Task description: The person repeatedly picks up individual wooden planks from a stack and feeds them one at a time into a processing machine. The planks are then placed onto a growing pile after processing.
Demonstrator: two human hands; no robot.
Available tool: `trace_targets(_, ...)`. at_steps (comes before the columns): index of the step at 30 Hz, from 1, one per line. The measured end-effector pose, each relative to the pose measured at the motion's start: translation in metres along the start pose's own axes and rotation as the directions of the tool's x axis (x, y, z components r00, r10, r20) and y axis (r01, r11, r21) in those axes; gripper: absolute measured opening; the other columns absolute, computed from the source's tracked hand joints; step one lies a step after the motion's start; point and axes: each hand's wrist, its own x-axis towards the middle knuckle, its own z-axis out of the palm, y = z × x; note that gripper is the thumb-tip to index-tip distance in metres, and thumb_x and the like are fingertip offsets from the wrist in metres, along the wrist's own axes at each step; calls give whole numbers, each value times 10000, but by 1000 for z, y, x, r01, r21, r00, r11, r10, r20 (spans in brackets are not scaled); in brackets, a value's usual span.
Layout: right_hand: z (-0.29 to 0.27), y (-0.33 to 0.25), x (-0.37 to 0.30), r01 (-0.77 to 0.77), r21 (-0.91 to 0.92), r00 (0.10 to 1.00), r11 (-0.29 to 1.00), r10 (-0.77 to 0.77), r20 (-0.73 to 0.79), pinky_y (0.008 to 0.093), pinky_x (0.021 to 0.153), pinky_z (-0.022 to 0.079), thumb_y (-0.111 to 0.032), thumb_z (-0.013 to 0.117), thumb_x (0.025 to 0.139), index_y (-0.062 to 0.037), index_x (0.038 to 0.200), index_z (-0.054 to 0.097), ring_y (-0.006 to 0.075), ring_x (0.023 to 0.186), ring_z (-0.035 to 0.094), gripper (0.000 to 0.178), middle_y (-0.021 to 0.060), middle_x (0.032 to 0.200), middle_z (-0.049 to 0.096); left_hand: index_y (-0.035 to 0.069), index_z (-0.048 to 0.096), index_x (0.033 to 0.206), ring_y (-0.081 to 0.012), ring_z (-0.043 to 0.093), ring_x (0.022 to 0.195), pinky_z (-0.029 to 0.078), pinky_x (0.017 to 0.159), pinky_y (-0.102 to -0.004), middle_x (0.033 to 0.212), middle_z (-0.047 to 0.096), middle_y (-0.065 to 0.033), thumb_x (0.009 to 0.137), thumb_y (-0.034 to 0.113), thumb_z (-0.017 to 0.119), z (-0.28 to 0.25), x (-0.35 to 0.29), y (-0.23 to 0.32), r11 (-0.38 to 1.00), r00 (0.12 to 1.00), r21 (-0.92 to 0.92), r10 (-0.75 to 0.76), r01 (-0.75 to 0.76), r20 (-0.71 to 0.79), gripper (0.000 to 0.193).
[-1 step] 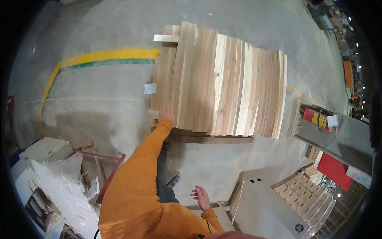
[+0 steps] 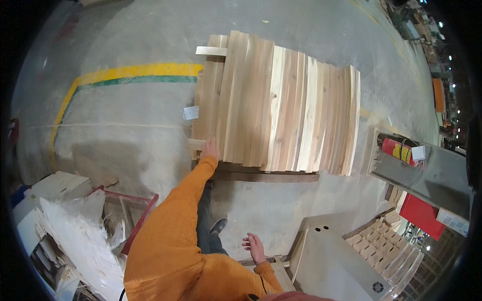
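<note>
Stack of boards: long wooden boards [image 2: 286,110], pale to reddish brown, lie side by side on a low pile in the middle of the floor [image 2: 125,115], their near ends uneven.
Left edge of stack: a lower step of boards [image 2: 212,100] runs beside the higher ones; a pale far slat [image 2: 211,51] and a near slat [image 2: 196,144] poke out crosswise there.
Left hand: the left hand [image 2: 211,149] reaches forward to the near left corner and touches the lower step beside the near slat; I cannot tell whether the fingers close around any wood.
Right hand: the right hand [image 2: 254,247] hangs released in the air near the waist, fingers loosely bent, well apart from the stack.
Paper: a small white sheet [image 2: 191,113] sticks out at the stack's left side.
Support: a dark beam [image 2: 266,177] shows under the near board ends.
Floor marking: a yellow stripe [image 2: 140,70] and a green stripe [image 2: 145,79] run side by side toward the stack.
Right side: a red extinguisher [image 2: 399,151] lies by a grey panel [image 2: 432,173]; nearer, a grey cabinet [image 2: 339,256] stands beside stacked wood pieces [image 2: 376,246].
</note>
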Motion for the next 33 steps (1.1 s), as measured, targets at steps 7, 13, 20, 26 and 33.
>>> trace_targets(7, -31, 45, 0, 197, -201, 979, 960, -183, 86, 266, 610, 456, -285, 454, 899, -51, 1156, 474, 147, 741, 588, 348, 76, 938, 598, 64, 539, 1101, -331, 527, 1011, 428, 870, -392, 1103, 560, -175, 770, 267, 556, -63, -138, -55, 967, 853, -227, 17, 120, 522, 388)
trace_targets(13, -77, 99, -2, 252, -449, 966, 857, -249, 67, 291, 614, 514, -250, 542, 832, -6, 1063, 549, 167, 733, 595, 335, 113, 851, 609, 85, 563, 1050, -242, 585, 824, 479, 735, -367, 964, 597, -122, 789, 268, 568, -119, -256, -116, 849, 990, -511, -91, 134, 109, 319)
trace_targets(20, -131, 159, -8, 274, -648, 958, 711, -264, 116, 310, 549, 491, -262, 566, 794, 16, 987, 566, 181, 613, 587, 339, 111, 738, 606, 176, 519, 1082, -154, 556, 632, 454, 516, -312, 891, 583, -26, 846, 293, 549, -136, -430, -183, 284, 841, -840, -442, 462, 313, 265)
trace_targets(26, -103, 151, -9, 520, -849, 826, 94, -308, 472, 346, 577, 487, -317, 589, 770, -5, 963, 595, 204, 581, 587, 367, 114, 713, 611, 146, 526, 1042, -139, 550, 590, 444, 495, -286, 831, 583, -3, 877, 304, 519, -166, -547, -240, -50, 744, -985, -649, 167, 160, 229)
trace_targets(33, 34, 86, -40, 513, -846, 842, 145, -278, 463, 306, 499, 472, -202, 532, 828, -10, 991, 591, 180, 604, 600, 259, 98, 773, 617, 111, 528, 1048, -124, 530, 570, 425, 462, -242, 824, 586, -28, 871, 269, 493, -252, -626, -334, -97, 445, -897, -888, -431, -117, 240)
